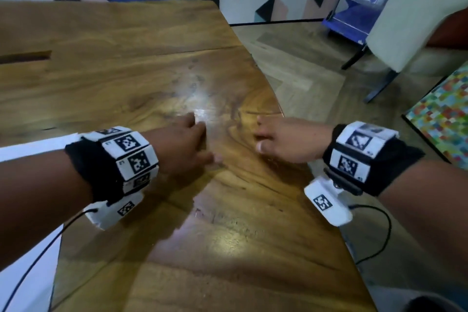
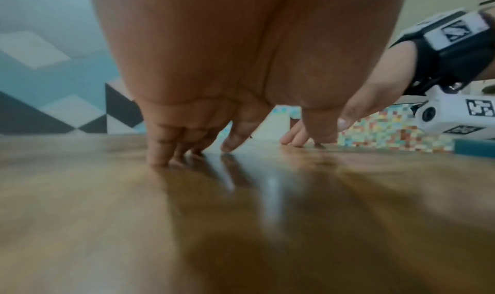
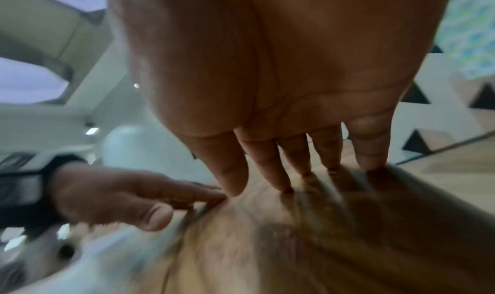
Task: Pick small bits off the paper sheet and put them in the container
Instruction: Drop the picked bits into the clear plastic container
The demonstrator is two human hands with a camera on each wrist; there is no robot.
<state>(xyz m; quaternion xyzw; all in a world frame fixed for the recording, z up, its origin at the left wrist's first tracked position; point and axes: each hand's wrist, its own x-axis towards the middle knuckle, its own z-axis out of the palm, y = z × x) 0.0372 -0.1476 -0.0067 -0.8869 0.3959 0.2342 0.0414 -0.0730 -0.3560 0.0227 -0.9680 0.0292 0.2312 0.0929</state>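
Both hands are being held low over the wooden table [image 1: 141,76], fingers extended and empty — nothing is being pinched or gripped. The left hand [image 1: 183,145] is being rested by its fingertips [image 2: 158,161] on the tabletop, and the right hand [image 1: 286,142] is being set down just beside it, its fingertips [image 3: 371,165] likewise touching the wood. A gap is being kept between the two hands.

The paper sheet [image 1: 38,149] is only partly being shown — a white edge lying on the table behind the left wrist, towards the table's near left side. No small bits and no container are being made out in any view; whether they lie out of frame cannot be told.

Judged from this, no picking step is being carried out: the hands are being parked on bare wood, so the task is either not yet begun or between picks. The next move is likely being called for towards the paper — the hands need to be brought back over the sheet, and a fine fingertip pinch will be needed for each bit.
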